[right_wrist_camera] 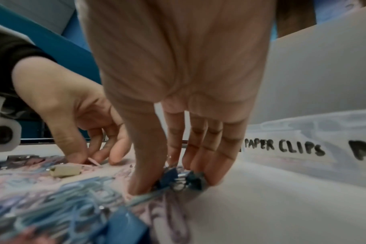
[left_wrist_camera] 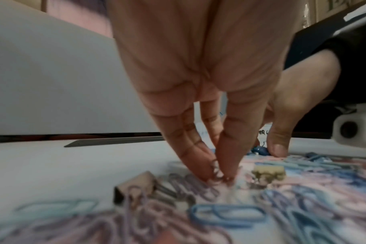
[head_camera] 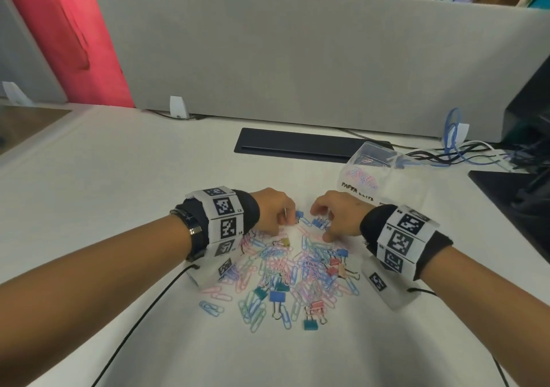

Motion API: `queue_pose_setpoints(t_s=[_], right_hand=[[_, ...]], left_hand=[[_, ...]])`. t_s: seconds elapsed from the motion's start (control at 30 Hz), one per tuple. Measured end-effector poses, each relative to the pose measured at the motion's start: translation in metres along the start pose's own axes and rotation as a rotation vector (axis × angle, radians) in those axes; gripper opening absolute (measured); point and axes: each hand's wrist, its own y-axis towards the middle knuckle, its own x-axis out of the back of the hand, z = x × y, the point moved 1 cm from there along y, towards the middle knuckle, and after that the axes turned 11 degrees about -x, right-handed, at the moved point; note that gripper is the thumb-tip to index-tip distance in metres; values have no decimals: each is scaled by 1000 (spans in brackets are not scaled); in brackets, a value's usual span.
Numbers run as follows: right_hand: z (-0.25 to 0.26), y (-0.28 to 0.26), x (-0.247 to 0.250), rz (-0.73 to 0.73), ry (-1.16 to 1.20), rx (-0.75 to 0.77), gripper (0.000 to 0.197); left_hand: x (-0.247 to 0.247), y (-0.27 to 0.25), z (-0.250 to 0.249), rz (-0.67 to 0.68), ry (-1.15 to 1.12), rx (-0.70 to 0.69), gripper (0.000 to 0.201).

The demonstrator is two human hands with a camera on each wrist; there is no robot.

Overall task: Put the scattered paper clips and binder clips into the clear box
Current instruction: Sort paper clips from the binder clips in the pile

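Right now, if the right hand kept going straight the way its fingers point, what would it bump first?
The right hand points down; its fingertips already pinch small blue metal binder clips, with the white tabletop just beneath.

Two bare forearms, each with a camera band at the wrist

The left hand [head_camera: 272, 212] and the right hand [head_camera: 339, 217] wear no gloves, and the arms have no sleeves. Each wrist carries a black fabric cuff [head_camera: 376, 223] with a white band [head_camera: 224, 217] around it — the band shows square black-and-white coded markers, several in one row. Under each wrist sits a white camera housing [left_wrist_camera: 353, 130] with a round dark lens, also marked with one such square. A thin black cable [head_camera: 143, 318] runs back from each housing. The left wrist has in addition a dark bracelet [head_camera: 190, 226] with a small metal clasp.
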Motion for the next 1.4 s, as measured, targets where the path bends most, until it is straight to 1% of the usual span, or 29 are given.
queue_pose_setpoints(t_s=[0.07, 0.17, 0.27, 0.37, 0.47, 0.57, 0.63, 0.77, 0.87, 0.93, 1.0, 1.1, 1.2, 1.23, 1.3, 1.4], right_hand=[[1, -2, 0, 16, -20, -4, 54], [-1, -3, 0, 31, -1, -30, 53], [-2, -2, -1, -16, 44, -51, 48], [-2, -1, -3, -77, 129, -91, 39], [-2, -2, -2, -38, 158, -127, 35], [-5, -5, 1, 11, 100, -147, 35], [-6, -6, 0, 17, 57, -142, 35], [-1, -9, -2, -26, 28, -112, 27], [6, -12, -4, -59, -27, -65, 12], [10, -14, -5, -58, -48, -41, 14], [11, -15, -5, -48, -44, -27, 23], [11, -17, -7, -61, -40, 3, 21], [12, -19, -12, -82, -67, 51, 18], [12, -19, -13, -88, -68, 64, 17], [12, -19, -15, -104, -54, 81, 22], [12, -17, -14, -129, -12, 86, 25]], left_hand=[[-2, -4, 0, 28, 26, -41, 42], [-4, -5, -5, 40, 27, -86, 56], [-5, 1, -14, 61, 81, -120, 66], [-6, 8, -24, 66, 188, -119, 57], [-5, 12, -28, 32, 220, -95, 44], [-6, 11, -28, 5, 208, -99, 32], [-9, 9, -27, -11, 212, -90, 28], [-15, 6, -30, -16, 264, -75, 30], [-18, 5, -31, 19, 288, -63, 36], [-18, 4, -32, 20, 282, -56, 36], [-19, 3, -32, 14, 260, -47, 37], [-19, 0, -30, -7, 212, -39, 38], [-19, -3, -27, -19, 174, -29, 35], [-19, -4, -25, -30, 155, -26, 35], [-18, -6, -23, -61, 114, -28, 35], [-14, -9, -17, -139, 35, -1, 27]])
